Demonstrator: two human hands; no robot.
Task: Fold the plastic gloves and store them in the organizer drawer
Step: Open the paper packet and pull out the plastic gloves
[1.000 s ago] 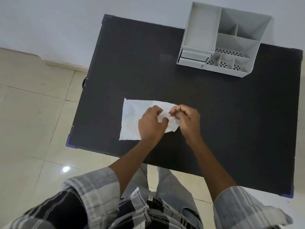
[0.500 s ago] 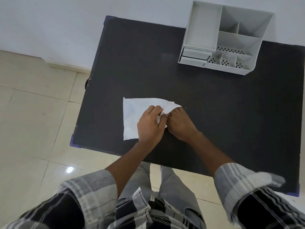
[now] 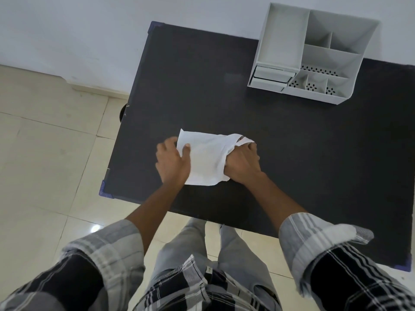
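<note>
2 hands are on the plastic gloves (image 3: 206,160) right now, a thin white sheet lying near the left front part of the black table (image 3: 224,97). Left hand (image 3: 171,161) has the sheet's left edge, thumb on top and the fingers curled behind it. Right hand (image 3: 243,162) sits on the right end, where the plastic bunches up over the knuckles (its fingertips are hidden, so I can't tell if it's pinching or just pressing down). Grey organizer (image 3: 312,55) stands well apart at the far right of the table, its small drawer (image 3: 272,76) low on its left side, facing the person.
</note>
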